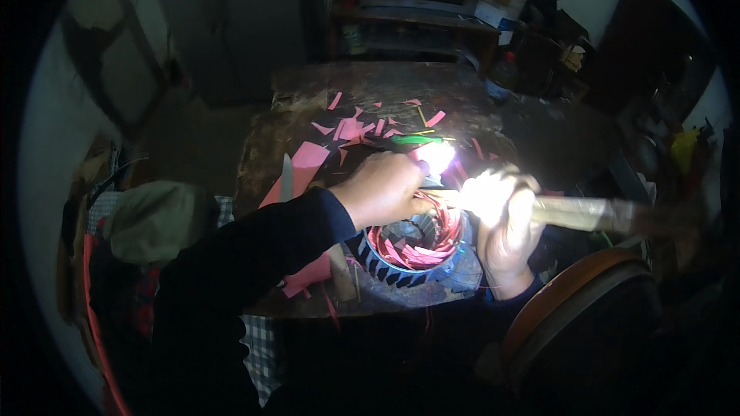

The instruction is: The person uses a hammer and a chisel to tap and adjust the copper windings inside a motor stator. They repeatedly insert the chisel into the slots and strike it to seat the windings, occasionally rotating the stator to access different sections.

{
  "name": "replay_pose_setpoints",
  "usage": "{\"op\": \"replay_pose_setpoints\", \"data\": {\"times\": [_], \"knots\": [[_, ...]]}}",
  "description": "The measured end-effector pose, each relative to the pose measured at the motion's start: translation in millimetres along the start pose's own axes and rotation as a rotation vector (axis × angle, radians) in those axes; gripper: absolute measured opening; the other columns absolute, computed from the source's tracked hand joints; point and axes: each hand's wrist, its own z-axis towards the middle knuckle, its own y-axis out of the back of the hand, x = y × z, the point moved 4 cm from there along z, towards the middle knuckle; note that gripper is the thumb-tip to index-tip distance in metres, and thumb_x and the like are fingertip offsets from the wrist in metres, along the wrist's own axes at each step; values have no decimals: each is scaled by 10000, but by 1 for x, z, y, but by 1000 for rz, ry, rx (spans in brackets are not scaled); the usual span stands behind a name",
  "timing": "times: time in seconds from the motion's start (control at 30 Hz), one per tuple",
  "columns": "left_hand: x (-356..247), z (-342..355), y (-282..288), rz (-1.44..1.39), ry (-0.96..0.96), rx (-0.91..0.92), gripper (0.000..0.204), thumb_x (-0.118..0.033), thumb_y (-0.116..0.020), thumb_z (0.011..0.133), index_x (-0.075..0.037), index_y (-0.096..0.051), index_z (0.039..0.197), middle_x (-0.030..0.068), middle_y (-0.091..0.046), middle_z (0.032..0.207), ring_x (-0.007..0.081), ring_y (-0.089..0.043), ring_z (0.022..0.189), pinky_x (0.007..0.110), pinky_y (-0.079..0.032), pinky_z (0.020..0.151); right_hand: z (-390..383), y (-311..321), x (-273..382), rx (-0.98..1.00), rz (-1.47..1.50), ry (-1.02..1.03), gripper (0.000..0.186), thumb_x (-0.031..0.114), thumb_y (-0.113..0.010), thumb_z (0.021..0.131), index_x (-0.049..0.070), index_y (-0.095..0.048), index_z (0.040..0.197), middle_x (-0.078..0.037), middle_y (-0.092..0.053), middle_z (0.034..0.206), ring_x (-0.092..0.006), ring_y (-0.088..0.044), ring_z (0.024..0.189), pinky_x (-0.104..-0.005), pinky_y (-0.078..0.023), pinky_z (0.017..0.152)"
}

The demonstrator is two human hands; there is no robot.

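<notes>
The left hand [385,185] is positioned at the far left edge of a slotted ring [399,275] fitted with red wire windings [426,256]; its fingertip contact is obscured by glare. The right hand [509,235], right of the ring, grips a pale bar [570,213] extending right. Pink sheet pieces [310,157] lie left and far on the desk [455,85]. A bottle [503,75] stands at far right. An orange rim [566,285] occupies the near right.

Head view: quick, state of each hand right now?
Left hand: fingers curled by the finned ring; whether it holds anything cannot be told.
Right hand: closed, holding a wooden handle.
</notes>
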Motion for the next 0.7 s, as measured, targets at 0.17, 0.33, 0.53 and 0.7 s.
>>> {"op": "replay_pose_setpoints", "data": {"times": [0.17, 0.33, 0.53, 0.7], "knots": [[3, -3, 5, -53, 5, 57, 653, -429, -879, 916, 83, -725, 1291, 283, -787, 1068, 413, -789, 993, 471, -621, 912, 51, 9, 41, 164, 51, -7, 218, 309, -568, 1183, 114, -634, 1112, -61, -634, 1024, -194, -633, 919, -445, -534, 900], [14, -30, 24, -475, 79, -73, 524, -169, -875, 934, 14, -672, 1382, 203, -725, 1365, 323, -740, 1260, 420, -590, 1047, 74, 68, 108, 44, -215, 24, 256, 348, -607, 1164, 100, -638, 1108, -58, -630, 914, -195, -618, 791, -439, -510, 795], [16, -39, 29, -409, -74, -191, 88, -46, -808, 975, -18, -793, 1057, 138, -737, 1353, 297, -738, 1232, 405, -602, 1040, -6, 145, 76, -238, -197, -320, 246, 276, -656, 1146, 44, -611, 1076, -68, -610, 881, -187, -600, 751, -408, -516, 748], [11, -28, 23, -298, -46, -94, 116, -98, -809, 985, 0, -793, 1045, 161, -759, 1289, 314, -764, 1138, 396, -614, 989, -38, 149, 71, -228, -261, -609, 199, 197, -651, 1134, -2, -643, 1131, -82, -639, 876, -176, -618, 748, -373, -537, 739]]}}
